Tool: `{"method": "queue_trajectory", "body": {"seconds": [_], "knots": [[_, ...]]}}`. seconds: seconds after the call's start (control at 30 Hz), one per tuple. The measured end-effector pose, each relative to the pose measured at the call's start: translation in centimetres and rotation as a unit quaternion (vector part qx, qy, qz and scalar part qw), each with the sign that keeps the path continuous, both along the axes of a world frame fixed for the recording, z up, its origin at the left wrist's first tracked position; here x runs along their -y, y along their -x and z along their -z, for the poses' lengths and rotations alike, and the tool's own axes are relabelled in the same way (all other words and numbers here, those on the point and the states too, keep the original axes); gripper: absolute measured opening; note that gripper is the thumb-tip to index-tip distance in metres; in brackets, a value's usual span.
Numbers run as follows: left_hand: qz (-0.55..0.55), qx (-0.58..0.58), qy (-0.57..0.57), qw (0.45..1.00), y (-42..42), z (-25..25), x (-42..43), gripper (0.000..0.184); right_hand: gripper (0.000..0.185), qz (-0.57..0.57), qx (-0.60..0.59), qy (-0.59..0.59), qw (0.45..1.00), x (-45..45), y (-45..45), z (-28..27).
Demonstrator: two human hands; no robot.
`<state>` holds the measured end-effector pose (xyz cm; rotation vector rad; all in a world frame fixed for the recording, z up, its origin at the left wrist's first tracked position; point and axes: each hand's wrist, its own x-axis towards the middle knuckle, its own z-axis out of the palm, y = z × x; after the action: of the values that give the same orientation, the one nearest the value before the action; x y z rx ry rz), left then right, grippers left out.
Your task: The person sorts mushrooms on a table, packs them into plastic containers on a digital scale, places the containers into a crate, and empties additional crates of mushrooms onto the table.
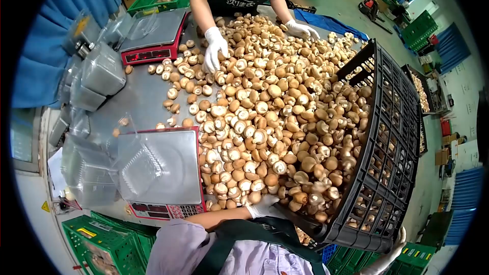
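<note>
A black plastic crate (pixel 392 137) is tipped on its side, its open top facing the heap of shiitake mushrooms (pixel 265 117) on the metal table. Mushrooms spill from it and some still lie inside against its slatted wall. My left hand (pixel 266 207), in a white glove, grips the crate's near rim, with mushrooms right beside it; its fingers are partly hidden. My right hand (pixel 398 244), also gloved, is closed on the crate's lower outer corner at the right.
Opposite, a co-worker's gloved hands (pixel 215 50) rest on the heap. Two red-framed scales (pixel 153 35) (pixel 178 173) stand on the table's left side, the nearer bearing a clear plastic tray (pixel 145 165). Stacked clear trays (pixel 86 168) line the left edge. Green crates (pixel 107 244) stand below.
</note>
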<state>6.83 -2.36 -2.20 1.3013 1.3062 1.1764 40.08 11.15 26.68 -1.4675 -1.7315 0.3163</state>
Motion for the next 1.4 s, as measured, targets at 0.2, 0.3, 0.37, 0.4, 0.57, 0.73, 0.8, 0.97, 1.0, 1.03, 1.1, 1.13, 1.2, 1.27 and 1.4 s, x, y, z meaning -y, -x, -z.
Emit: {"method": "queue_trajectory", "body": {"seconds": [0.2,0.3,0.37,0.4,0.57,0.73,0.8,0.97,1.0,1.03,1.1,1.13,1.2,1.27,1.4], "knots": [[-0.039,-0.049,-0.026,0.998,-2.3,6.8,0.5,0.018,0.080,0.193,-0.418,-0.065,0.886,1.4,7.1,4.0],[-0.025,-0.050,-0.017,0.998,-0.8,2.5,0.2,0.018,0.081,0.268,-0.393,-0.114,0.872,0.4,6.7,4.7],[-0.045,0.060,-0.037,0.996,-0.2,-1.7,-0.3,0.019,0.073,0.261,-0.360,-0.130,0.886,-0.1,5.9,4.5],[-0.070,0.141,-0.069,0.985,-0.2,-3.4,-0.6,0.019,0.066,0.242,-0.326,-0.135,0.904,-0.3,5.6,4.4],[-0.004,0.130,-0.019,0.991,-0.7,-4.0,-1.4,0.032,0.051,0.215,-0.308,-0.124,0.918,-3.0,4.1,3.1],[-0.026,0.103,-0.022,0.994,-5.1,5.0,-3.8,0.039,0.049,0.155,-0.352,-0.100,0.918,-5.5,6.2,-0.1],[-0.030,0.097,-0.009,0.995,-6.9,8.1,-5.1,0.041,0.047,0.129,-0.347,-0.100,0.924,-5.8,8.0,-1.9],[-0.099,0.148,-0.008,0.984,-8.9,8.7,-9.1,0.048,0.040,0.034,-0.116,-0.201,0.972,-7.7,12.1,-5.3],[-0.133,0.161,-0.040,0.977,-8.4,6.7,-9.6,0.042,0.040,0.023,-0.143,-0.183,0.972,-7.9,13.4,-6.2],[-0.166,0.172,-0.072,0.968,-7.5,3.8,-10.0,0.037,0.040,0.012,-0.170,-0.165,0.972,-7.9,15.6,-7.5],[-0.203,0.218,-0.096,0.950,-7.0,0.7,-10.5,0.034,0.040,-0.020,-0.126,-0.199,0.972,-8.0,18.6,-9.0],[-0.194,0.175,-0.058,0.963,-7.7,2.0,-10.9,0.031,0.040,-0.036,-0.108,-0.209,0.971,-8.1,19.6,-9.5],[-0.158,0.132,0.014,0.978,-6.7,0.8,-11.6,0.031,0.034,-0.073,-0.049,-0.244,0.966,-8.1,22.4,-10.2],[-0.277,0.135,-0.036,0.951,-8.9,2.3,-12.4,0.035,0.025,-0.113,0.018,-0.246,0.963,-6.4,26.8,-10.9],[-0.211,0.172,0.051,0.961,-6.7,0.0,-14.0,0.045,0.026,-0.320,0.145,-0.280,0.893,-4.3,35.7,-10.9]]}}
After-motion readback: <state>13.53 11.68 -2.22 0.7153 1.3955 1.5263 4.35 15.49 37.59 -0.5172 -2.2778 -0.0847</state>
